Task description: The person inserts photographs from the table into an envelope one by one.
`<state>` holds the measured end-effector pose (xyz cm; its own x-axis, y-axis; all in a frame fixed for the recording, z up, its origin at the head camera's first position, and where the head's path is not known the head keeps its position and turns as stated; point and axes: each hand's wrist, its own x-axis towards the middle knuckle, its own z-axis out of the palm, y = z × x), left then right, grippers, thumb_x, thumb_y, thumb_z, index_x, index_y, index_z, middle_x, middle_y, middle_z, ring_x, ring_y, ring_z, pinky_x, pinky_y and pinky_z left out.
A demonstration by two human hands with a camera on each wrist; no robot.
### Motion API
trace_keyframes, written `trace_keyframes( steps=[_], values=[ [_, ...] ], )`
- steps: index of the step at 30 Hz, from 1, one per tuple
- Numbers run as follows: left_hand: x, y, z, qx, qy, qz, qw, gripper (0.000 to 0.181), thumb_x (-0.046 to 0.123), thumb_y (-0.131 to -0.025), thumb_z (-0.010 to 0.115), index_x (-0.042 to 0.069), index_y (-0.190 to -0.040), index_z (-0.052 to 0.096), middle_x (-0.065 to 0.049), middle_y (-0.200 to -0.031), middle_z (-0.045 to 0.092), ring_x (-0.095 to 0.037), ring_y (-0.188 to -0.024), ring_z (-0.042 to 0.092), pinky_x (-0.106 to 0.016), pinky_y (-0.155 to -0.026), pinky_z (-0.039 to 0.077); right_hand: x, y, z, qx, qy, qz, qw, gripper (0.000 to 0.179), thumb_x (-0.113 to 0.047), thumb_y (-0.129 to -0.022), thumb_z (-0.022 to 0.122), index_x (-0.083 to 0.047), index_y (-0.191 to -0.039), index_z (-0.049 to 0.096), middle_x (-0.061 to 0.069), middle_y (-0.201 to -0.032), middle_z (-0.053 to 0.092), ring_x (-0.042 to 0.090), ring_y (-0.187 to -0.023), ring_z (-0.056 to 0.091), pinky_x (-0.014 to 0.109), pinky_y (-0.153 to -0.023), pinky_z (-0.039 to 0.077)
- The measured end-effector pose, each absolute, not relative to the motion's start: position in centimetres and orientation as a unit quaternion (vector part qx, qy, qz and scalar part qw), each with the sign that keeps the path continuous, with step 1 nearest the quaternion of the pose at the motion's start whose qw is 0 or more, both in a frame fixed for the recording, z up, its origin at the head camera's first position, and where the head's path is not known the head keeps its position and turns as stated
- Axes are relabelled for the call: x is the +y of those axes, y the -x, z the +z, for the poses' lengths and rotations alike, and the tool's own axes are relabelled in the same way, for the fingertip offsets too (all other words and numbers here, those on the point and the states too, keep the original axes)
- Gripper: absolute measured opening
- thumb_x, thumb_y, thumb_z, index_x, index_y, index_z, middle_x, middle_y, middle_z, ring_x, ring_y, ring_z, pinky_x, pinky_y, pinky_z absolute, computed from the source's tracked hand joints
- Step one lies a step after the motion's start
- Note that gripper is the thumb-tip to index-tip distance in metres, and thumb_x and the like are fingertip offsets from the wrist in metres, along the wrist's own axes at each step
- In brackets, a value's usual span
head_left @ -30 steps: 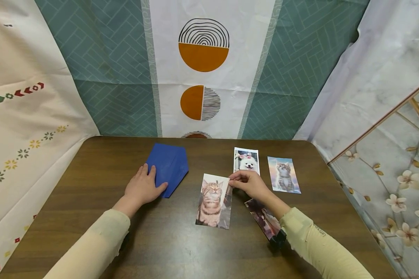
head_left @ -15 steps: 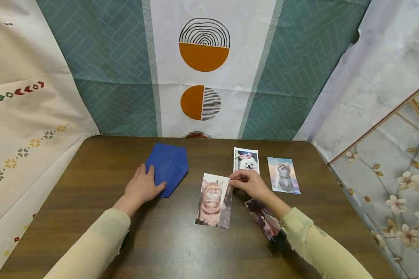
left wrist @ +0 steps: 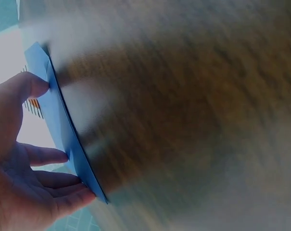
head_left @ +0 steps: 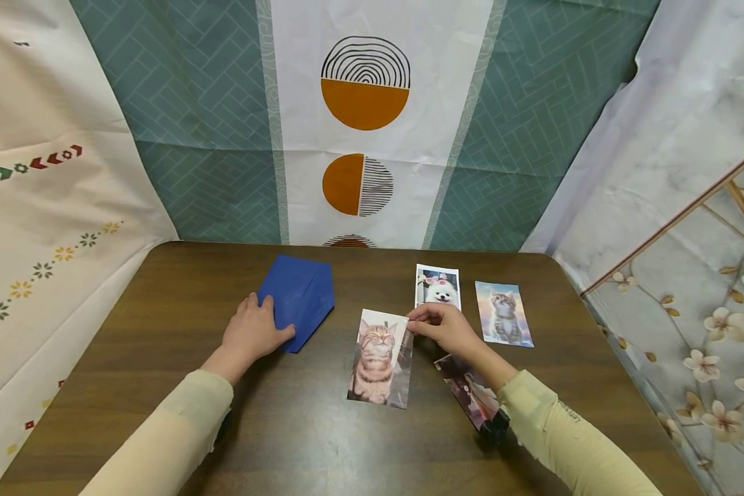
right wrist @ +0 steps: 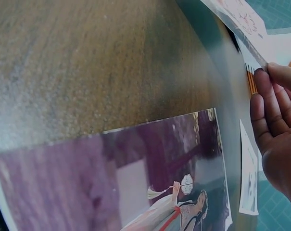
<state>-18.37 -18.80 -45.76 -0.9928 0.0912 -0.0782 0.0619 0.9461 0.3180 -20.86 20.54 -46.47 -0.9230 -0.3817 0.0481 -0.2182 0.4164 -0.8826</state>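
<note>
My left hand (head_left: 255, 332) rests on a blue envelope (head_left: 305, 293) lying on the table, thumb and fingers spread apart. In the left wrist view its fingertips touch the top of the envelope (left wrist: 68, 132). Between thumb and fingers, my right hand (head_left: 446, 332) pinches the upper right corner of a photo of an orange tabby cat (head_left: 375, 365). The right wrist view shows that pinched corner raised above the table, with the cat photo (right wrist: 241, 21) slanting away from the fingertips.
A photo of a white dog (head_left: 441, 289) lies behind my right hand, partly covered by it. To its right is a kitten photo (head_left: 504, 313). Under my right forearm lies a purplish photo of a robed figure (head_left: 468, 389). Patterned cloth (head_left: 359, 227) hangs behind the table.
</note>
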Motion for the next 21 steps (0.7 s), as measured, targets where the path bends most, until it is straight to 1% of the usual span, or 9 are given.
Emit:
trace_keyframes(
  steps=[8,16,21],
  values=[
    [-18.7,18.71,-45.52,0.987,-0.037,0.152,0.042,0.085,0.041,-0.091,0.074,-0.022,-0.142,0.048,-0.052,-0.144,0.041,-0.066,-0.134,0.044,-0.072,-0.105,0.045,20.58,20.79,-46.48,0.837,0.178,-0.511,0.081,0.017,-0.006,-0.098,0.077,0.003,-0.112,0.078,0.015,-0.096,0.076,0.032,-0.084,0.07,0.024,-0.072,0.054],
    [-18.43,18.73,-45.32,0.987,-0.038,0.152,0.042,0.087,0.04,-0.092,0.074,-0.02,-0.147,0.045,-0.052,-0.148,0.039,-0.066,-0.137,0.041,-0.072,-0.108,0.043,20.56,20.98,-46.43,0.834,0.186,-0.514,0.078,0.016,-0.003,-0.098,0.075,0.005,-0.112,0.077,0.016,-0.096,0.076,0.036,-0.083,0.07,0.024,-0.071,0.054],
    [-18.69,18.73,-45.48,0.987,-0.039,0.152,0.038,0.09,0.042,-0.09,0.076,-0.02,-0.147,0.046,-0.051,-0.147,0.042,-0.065,-0.136,0.043,-0.072,-0.107,0.043,20.43,21.07,-46.5,0.832,0.189,-0.515,0.076,0.016,-0.001,-0.098,0.074,0.007,-0.111,0.076,0.018,-0.096,0.076,0.035,-0.082,0.07,0.023,-0.07,0.054]
  ],
)
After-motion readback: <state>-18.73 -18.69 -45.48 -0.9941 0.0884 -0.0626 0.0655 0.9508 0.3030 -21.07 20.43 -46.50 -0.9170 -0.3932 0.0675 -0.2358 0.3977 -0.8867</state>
